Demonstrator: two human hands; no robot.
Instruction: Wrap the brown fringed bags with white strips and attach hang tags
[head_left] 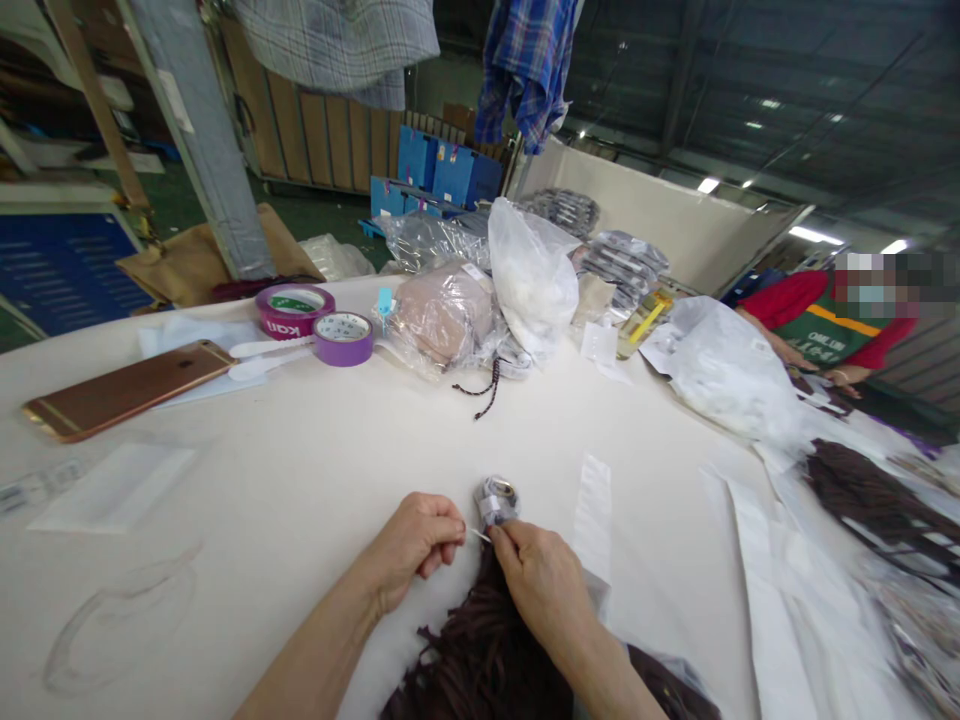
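Note:
My left hand [424,540] is closed in a pinch on one end of a thin white tie [477,534]. The tie runs across the short gap to my right hand [541,572], whose fingers are closed at the neck of a bundle of dark brown cords [480,650]. The loose lengths of the bundle spread toward me, under and beside my right forearm. Just beyond my right fingertips lies the bundle's plastic-wrapped end [496,497], with something shiny inside. What sits under the right fingers is partly hidden.
At left lie a phone [131,390], a purple tape roll [343,338] and a magenta tape roll [294,310]. Bagged goods [442,315] and a white plastic bag [531,270] line the far edge. More brown cords [877,500] lie right, near a co-worker in red sleeves [787,297].

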